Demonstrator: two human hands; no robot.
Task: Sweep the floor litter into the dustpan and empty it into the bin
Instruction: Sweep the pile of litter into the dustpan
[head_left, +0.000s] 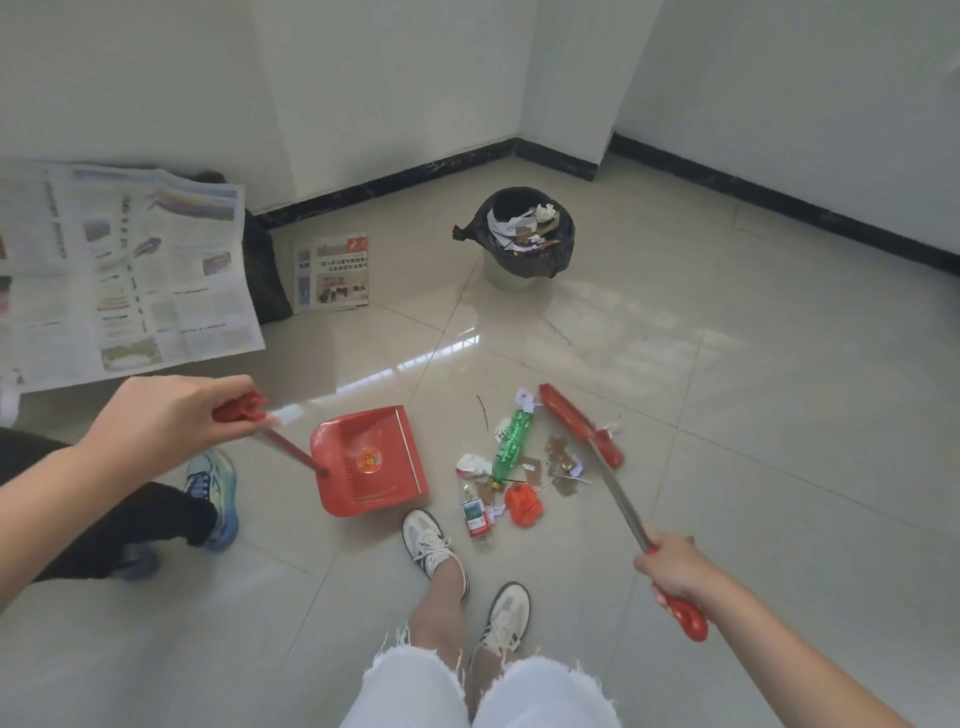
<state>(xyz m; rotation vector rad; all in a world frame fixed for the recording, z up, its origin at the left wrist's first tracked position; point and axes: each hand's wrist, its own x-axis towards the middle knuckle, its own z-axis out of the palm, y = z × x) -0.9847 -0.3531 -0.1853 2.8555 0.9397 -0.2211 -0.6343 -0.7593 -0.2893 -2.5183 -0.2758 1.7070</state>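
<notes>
Right, head cam, looking down at a glossy tiled floor (727, 405). Left hand (171, 421) is fisted tight round the red grip of the long-handled dustpan (371, 462), which sits on the floor w/ its mouth facing the litter pile (519, 473), just beside it but not touching. Right hand (675, 571) is clenched round the broom (618, 467) handle near its red end cap; shaft runs up-left to the red broom head, which rests on the floor at the far-right edge of the pile, touching some scraps.

Pile lies between pan and broom head: a green plastic bottle (511, 444), a small clear bottle w/ red label (477, 514), a crumpled orange-red wrapper (524, 505), brown cardboard bits and white paper scraps.

Bin (524, 239), lined w/ a black bag, stands well beyond the pile near the wall corner, already holding paper and cardboard.

Wearer's white sneakers (467, 577) and frayed white shorts show at bottom centre; front shoe is just beside the pan and small bottle. A second person's multicoloured trainer (213, 493) and dark trouser leg at left. Open newspaper (119, 270) spread at upper left, a folded one (332, 273) propped nearby.
</notes>
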